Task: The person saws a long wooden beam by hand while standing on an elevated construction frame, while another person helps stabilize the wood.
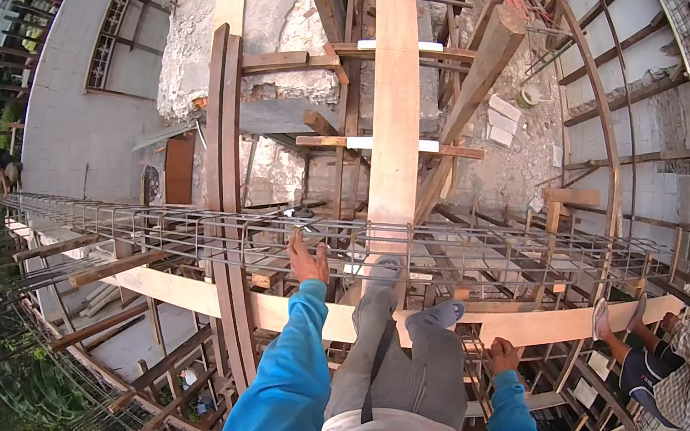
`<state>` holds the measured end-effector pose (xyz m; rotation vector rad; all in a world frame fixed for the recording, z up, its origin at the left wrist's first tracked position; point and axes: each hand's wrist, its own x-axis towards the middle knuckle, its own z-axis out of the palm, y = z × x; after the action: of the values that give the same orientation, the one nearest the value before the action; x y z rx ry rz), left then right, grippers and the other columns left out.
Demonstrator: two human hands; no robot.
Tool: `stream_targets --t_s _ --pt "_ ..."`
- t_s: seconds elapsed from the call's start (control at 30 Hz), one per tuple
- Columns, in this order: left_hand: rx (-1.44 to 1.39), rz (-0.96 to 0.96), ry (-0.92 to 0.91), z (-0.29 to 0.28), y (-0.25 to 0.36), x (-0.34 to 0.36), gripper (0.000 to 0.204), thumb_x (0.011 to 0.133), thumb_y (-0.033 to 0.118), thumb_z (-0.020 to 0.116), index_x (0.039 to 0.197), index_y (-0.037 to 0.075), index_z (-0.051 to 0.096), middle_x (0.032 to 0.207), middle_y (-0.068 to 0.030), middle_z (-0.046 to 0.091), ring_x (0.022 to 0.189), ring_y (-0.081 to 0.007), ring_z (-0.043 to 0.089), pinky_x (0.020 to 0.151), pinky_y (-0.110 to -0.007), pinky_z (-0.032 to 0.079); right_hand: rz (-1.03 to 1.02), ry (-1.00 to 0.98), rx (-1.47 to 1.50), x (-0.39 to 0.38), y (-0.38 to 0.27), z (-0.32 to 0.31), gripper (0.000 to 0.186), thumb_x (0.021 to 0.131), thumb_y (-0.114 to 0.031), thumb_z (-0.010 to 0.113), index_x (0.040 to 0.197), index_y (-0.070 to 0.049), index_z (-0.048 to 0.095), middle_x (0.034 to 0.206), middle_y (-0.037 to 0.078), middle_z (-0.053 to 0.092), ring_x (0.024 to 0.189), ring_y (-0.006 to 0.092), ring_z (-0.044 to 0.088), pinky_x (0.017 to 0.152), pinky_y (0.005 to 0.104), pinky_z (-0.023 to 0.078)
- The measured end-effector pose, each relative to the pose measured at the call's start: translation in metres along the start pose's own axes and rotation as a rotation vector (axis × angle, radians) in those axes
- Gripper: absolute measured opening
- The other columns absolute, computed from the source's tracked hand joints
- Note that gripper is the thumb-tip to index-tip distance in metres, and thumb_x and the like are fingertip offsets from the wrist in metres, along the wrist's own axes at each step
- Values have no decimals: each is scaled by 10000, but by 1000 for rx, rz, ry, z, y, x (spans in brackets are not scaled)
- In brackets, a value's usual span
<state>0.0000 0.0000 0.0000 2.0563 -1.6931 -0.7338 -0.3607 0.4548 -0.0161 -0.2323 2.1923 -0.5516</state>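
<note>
Left hand (309, 263) splayed, seemingly empty, by rebar cage (337, 232); right hand (505, 355) curled, contents unclear. Apparently reaching; calls for steady footing.

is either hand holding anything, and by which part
The left hand looks open near the metal bars, with nothing visible in it. The right hand is curled; whether it holds anything cannot be told.

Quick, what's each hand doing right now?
Left hand: open, beside the rebar cage; contact unclear.
Right hand: curled; whether it holds anything cannot be told.
</note>
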Motion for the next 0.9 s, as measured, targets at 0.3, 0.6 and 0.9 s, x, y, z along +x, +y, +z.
stream_targets --t_s 0.3,0.6,0.9 --pt "81 -64 -482 27 41 -89 632 862 429 598 1361 96 400 1370 -191 405 1281 -384 387 1046 -479 349 7 -13 -35 183 -90 166 698 871 -396 626 1372 31 392 1303 268 505 1194 393 507 975 469 437" --pt "390 -29 -993 54 43 -187 714 865 528 554 1441 189 301 1461 -142 309 1376 -354 265 1079 -586 240 90 -222 158 213 -86 154 533 928 -496 486 1124 -10 590 790 114 658 777 272 618 683 449 505" --pt "-198 810 -234 53 301 53 633 883 301 640 1379 17 368 1387 -223 372 1318 -373 341 1094 -453 283 159 -171 -83 224 -95 182 504 930 -483 433 1030 -28 627 971 217 625 950 395 581 857 486 437"
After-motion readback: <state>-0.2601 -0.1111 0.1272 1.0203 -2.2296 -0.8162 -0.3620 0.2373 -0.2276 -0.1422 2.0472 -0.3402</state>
